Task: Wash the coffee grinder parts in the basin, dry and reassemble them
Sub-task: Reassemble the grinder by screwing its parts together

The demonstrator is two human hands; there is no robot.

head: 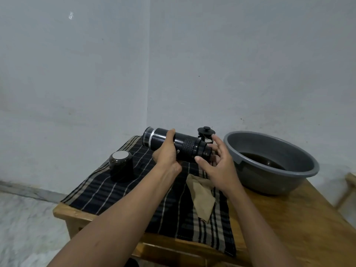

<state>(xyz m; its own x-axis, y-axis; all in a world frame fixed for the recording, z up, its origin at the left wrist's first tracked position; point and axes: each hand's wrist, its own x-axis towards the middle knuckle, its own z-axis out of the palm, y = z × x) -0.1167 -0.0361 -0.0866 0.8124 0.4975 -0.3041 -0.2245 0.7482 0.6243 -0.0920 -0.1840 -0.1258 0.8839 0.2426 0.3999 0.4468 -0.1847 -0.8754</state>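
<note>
Two hands on the grinder (187, 144), held level above the cloth (134, 189), just left of the basin (273, 183). Left hand (166, 151) wraps the barrel mid-length. Right hand (219, 164) curls thumb and fingers round the right end piece. Step looks like reassembly, threading or seating that end part; whether it is fully seated cannot be told.

To do it well: keep the barrel steady in the left hand, line the end piece up square before turning, turn with the right fingertips only, stop at snug. Work over the cloth so a dropped part does not roll.

Counts: one grinder, one upturned cup (121, 166), one knobbed part (206, 130) behind the grinder, one basin with dark water, one brown rag (202, 195), one striped cloth, one table (289, 218).
</note>
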